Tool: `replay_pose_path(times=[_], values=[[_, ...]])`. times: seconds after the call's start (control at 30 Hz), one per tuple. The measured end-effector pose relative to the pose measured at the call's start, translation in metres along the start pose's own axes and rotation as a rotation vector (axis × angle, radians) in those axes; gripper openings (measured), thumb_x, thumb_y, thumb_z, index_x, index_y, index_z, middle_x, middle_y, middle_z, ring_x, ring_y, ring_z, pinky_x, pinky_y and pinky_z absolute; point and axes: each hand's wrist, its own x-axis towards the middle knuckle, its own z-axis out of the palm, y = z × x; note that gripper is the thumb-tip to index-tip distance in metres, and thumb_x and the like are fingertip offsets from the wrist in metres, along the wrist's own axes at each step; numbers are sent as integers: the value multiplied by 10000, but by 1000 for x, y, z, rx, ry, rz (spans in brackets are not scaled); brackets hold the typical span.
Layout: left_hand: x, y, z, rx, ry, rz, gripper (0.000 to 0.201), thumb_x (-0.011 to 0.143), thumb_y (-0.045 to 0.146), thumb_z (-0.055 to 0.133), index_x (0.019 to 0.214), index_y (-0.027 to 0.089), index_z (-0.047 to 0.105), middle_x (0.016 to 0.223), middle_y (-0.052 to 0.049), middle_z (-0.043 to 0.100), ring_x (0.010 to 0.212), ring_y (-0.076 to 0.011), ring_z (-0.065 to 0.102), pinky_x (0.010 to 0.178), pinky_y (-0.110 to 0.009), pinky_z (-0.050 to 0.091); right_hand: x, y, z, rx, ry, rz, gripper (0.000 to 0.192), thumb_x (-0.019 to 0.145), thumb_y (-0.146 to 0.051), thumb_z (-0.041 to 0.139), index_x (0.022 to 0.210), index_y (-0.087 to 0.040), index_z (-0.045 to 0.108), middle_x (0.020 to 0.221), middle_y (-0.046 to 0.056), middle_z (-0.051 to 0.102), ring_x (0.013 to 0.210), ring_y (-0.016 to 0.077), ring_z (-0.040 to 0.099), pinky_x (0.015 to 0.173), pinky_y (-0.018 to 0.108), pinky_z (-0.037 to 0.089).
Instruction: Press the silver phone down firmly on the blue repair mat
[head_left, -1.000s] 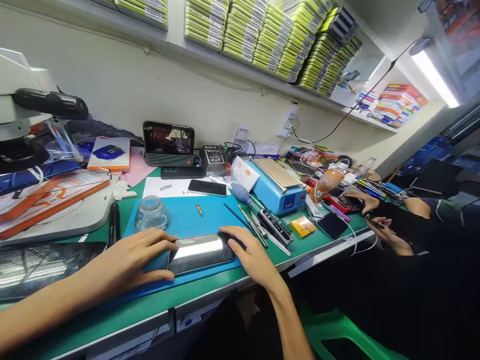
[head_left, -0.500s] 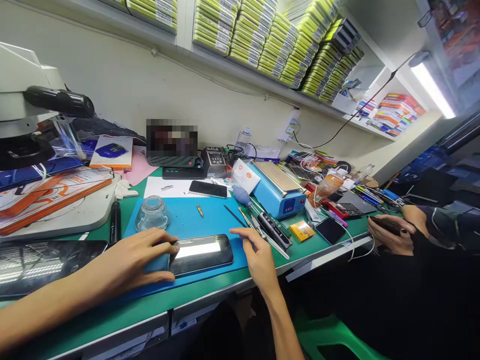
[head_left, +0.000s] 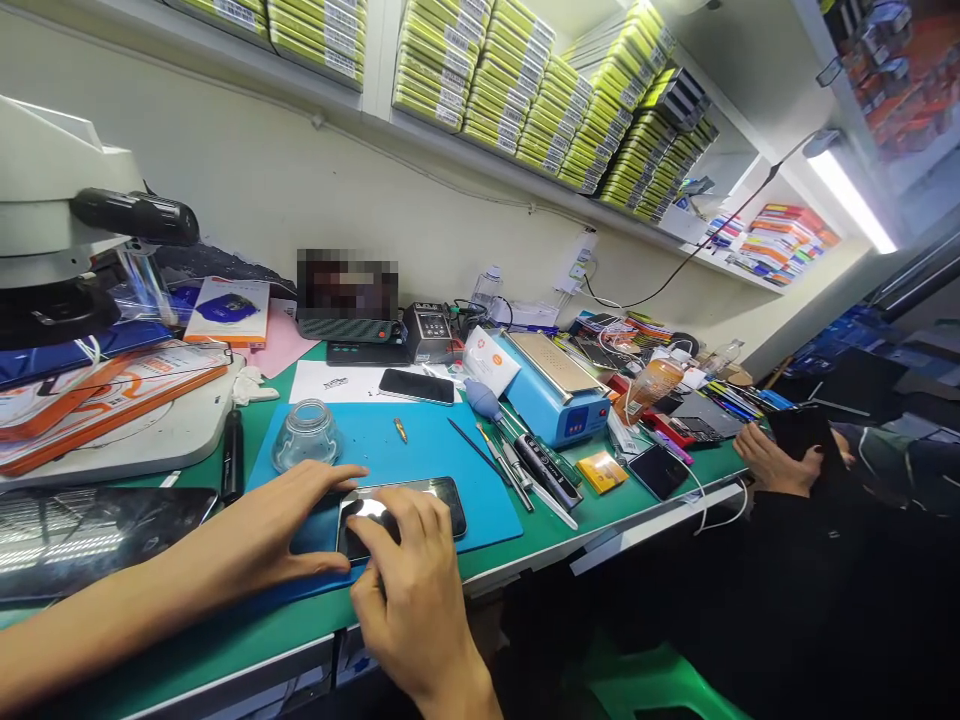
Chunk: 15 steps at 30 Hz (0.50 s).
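Note:
A smartphone [head_left: 445, 492] with a dark, shiny screen lies face up on the blue mat [head_left: 491, 515]. At its left end is my left hand [head_left: 281, 520], thumb and fingers spread apart, with the thumb close to the phone's lower left corner. My right hand [head_left: 420, 590] reaches over the phone from the near side, its fingers bent above the screen and the thumb apart from them. I cannot tell if the right fingertips touch the glass. Behind my left hand stands a small clear glass jar [head_left: 306, 436]. A small brass-coloured piece [head_left: 401, 430] lies farther back on the mat.
A large dark tablet-like screen [head_left: 97, 535] lies left, below a microscope [head_left: 52, 220]. Right of the mat are tweezers and pen-like tools [head_left: 544, 465], a blue heating plate [head_left: 555, 385] and a yellow box [head_left: 601, 472]. A person [head_left: 780, 465] at the right holds a dark device.
My right hand has moved left from beside the phone to over its screen. The fingers of my left hand have spread and lifted a little from the phone's left end.

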Motion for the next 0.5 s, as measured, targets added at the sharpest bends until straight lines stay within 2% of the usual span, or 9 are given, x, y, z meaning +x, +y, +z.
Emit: replay_pose_path(times=[0.13,0.27,0.5], values=[[1,1,-2,22,-8,24,743,974,739,665,1561,366,405,1356,-71,678,1239,-290,691,1041,-415,628,6,2,2,17,-28,-21,366,917,-108,571,1235,-250,683,1410,55,646,1354,257,545,1246,460,374],[0,4,-4,42,-37,-3,708,994,811,538,1551,395,405,1371,-65,667,1252,-290,679,1048,-452,621,0,10,-5,-13,-7,39,422,898,-61,549,1236,-269,694,1413,45,641,1390,258,518,1253,479,373],[-5,2,-3,34,-61,-61,721,973,736,666,1545,337,479,1399,-100,652,1264,-333,662,1061,-476,602,-17,34,-32,-151,30,138,457,932,-19,474,1207,-287,722,1458,44,630,1445,272,497,1249,546,400]])
